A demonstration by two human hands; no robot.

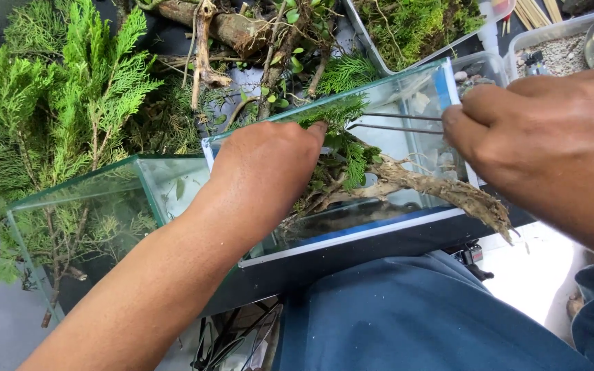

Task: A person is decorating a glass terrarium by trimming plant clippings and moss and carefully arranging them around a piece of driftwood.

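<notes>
My left hand (266,172) reaches into a small glass tank (352,237) lying on my lap, fingers closed on green sprigs (342,113) among the plants inside. My right hand (537,134) grips long metal tweezers (397,122) whose tips point left toward the same green sprigs. A gnarled piece of driftwood (441,189) lies in the tank and sticks out past its right edge.
An empty second glass tank (84,199) stands at left. Conifer branches (63,96) and bark pieces (228,27) lie behind. A tray of moss (414,27) and a tub of gravel (565,48) sit at top right. My blue-trousered leg (414,316) is below.
</notes>
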